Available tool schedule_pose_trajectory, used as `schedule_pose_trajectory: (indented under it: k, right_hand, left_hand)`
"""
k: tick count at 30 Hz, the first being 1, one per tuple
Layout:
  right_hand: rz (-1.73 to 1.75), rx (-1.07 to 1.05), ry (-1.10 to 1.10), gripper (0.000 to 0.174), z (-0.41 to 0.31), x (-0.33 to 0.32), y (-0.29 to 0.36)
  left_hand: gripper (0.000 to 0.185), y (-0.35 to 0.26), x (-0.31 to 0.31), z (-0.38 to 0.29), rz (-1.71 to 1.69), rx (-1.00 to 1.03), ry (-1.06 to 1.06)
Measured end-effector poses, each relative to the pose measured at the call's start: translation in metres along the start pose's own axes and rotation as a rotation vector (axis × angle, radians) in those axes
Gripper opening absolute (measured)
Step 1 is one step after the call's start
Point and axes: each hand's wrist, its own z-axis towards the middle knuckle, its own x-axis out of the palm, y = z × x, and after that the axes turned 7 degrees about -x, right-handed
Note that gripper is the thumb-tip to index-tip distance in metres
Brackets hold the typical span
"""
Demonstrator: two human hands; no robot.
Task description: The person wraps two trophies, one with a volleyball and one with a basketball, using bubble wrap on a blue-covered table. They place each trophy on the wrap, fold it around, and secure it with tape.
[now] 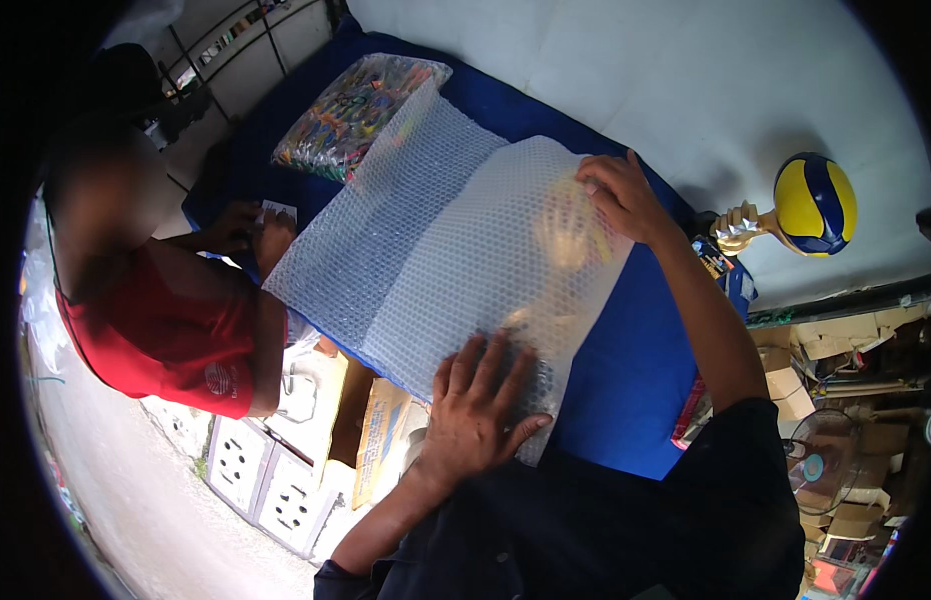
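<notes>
A sheet of bubble wrap [435, 247] lies across the blue-covered table [623, 375], with a folded or doubled part on the right. Beneath that part a gold and yellow object shows blurred, its shape like a hand on a forearm. My left hand [477, 412] rests flat on the wrap's near edge, fingers spread. At the wrap's far right corner is my right hand [623, 195], fingers bent over the edge; whether they pinch the film is unclear.
A clear bag of colourful items [360, 112] lies at the back left. On the right stands a golden hand trophy [739, 225] with a yellow and blue ball [816, 202]. A person in a red shirt [180, 322] handles a white card [276, 212] at the left. Cardboard boxes [379, 435] stand below the table.
</notes>
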Motion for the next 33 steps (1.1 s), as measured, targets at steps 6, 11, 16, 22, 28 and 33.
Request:
schedule_pose_trajectory:
  k: [6,11,16,22,28,33]
  right_hand:
    - [-0.107,-0.036,0.109,0.041,-0.018,-0.015,-0.009]
    - [-0.085,-0.335,-0.057,0.039,-0.004,-0.008,-0.001]
    - [-0.013,-0.116,0.443,0.032,0.028,-0.004,0.010]
    - [-0.029,0.283,0.697,0.048,0.070,-0.002,0.002]
    - [0.195,0.562,0.680,0.069,0.083,-0.005,-0.047]
    - [0.634,0.730,0.586,0.073,0.073,0.003,-0.081]
  left_hand:
    - [0.073,-0.025,0.000,0.000,-0.151,-0.167,0.005]
    - [0.090,-0.034,0.011,-0.005,-0.319,-0.319,0.016]
    - [0.104,-0.026,0.014,-0.003,-0.418,-0.387,0.022]
    - [0.111,-0.017,0.019,-0.005,-0.447,-0.526,0.028]
    - [0.103,-0.003,0.030,-0.014,-0.634,-0.754,-0.028]
    - [0.087,0.018,0.034,-0.014,-0.869,-0.916,-0.146]
